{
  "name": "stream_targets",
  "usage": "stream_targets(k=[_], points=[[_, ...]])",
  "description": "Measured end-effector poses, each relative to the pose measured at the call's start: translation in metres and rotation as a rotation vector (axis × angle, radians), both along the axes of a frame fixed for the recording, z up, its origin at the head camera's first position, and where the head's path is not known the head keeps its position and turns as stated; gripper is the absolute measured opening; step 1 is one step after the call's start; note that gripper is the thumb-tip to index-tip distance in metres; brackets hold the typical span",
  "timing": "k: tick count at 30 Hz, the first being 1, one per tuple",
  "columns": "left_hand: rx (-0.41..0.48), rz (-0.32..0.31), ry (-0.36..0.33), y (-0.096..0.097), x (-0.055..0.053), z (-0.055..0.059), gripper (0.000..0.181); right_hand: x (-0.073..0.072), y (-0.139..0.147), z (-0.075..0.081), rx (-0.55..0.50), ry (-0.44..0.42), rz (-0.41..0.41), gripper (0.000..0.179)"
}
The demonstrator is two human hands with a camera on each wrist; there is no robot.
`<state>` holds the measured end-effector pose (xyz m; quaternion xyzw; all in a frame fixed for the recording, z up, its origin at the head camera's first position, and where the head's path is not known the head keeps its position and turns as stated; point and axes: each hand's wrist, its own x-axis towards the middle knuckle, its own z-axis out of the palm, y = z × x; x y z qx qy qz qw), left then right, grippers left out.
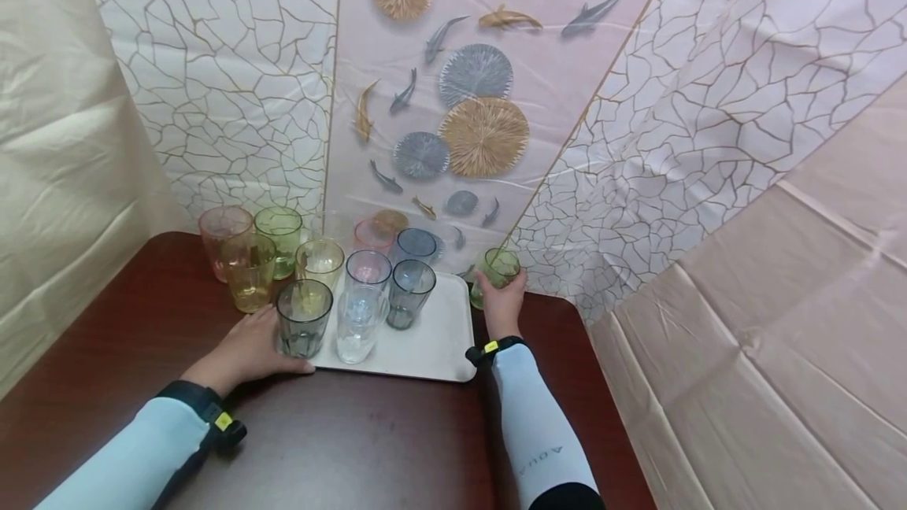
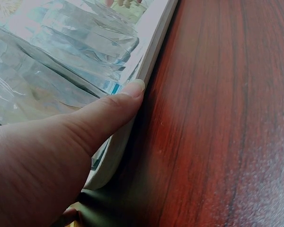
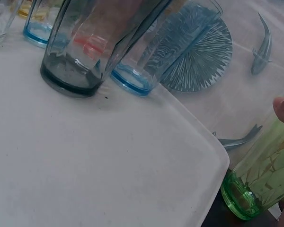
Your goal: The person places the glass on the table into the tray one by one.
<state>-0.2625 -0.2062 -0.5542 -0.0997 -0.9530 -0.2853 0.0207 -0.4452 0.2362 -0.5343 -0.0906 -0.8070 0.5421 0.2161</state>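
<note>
In the head view, a dark red-brown surface (image 1: 383, 447) fills the bottom centre. A gold-veined white cloth (image 1: 227, 38) spans the top; its pinkish middle panel (image 1: 553, 69) shows fish (image 1: 510, 18) and discs (image 1: 485, 136). Cream cloth (image 1: 64, 140) hangs at left, creased beige cloth (image 1: 772, 352) at lower right.

The right hand (image 1: 503, 301) holds a green tumbler (image 3: 262, 175), deepest in tint at its base. Beside the left hand (image 1: 244, 349), a smoky grey tumbler (image 1: 305, 317); beyond that hand, an amber tumbler (image 1: 248, 282) and a pink tumbler (image 1: 216, 238). Between the hands, a white tray (image 1: 432, 345); beneath them, a dark-grained, reddish-brown desk (image 2: 213, 118). Past them, a pale pink panel (image 1: 383, 61) bears gold and grey discs (image 1: 485, 136) and fish (image 1: 510, 18).
</note>
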Motion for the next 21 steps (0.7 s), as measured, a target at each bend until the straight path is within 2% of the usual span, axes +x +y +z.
stream_targets(k=[6,10,14,21], points=[[-0.005,-0.008,0.008,0.000,-0.001,0.000,0.133,0.009,0.005,0.009,0.017,0.034,0.032,0.101],[-0.007,-0.006,0.006,0.000,-0.001,0.000,0.133,0.023,0.003,0.018,0.030,0.051,0.047,0.099],[-0.005,-0.006,-0.002,0.000,-0.001,0.001,0.133,0.050,-0.005,0.023,0.060,0.029,0.072,0.101],[-0.009,-0.005,0.005,0.000,-0.002,-0.001,0.132,0.103,-0.028,0.023,0.071,0.025,0.221,0.089]])
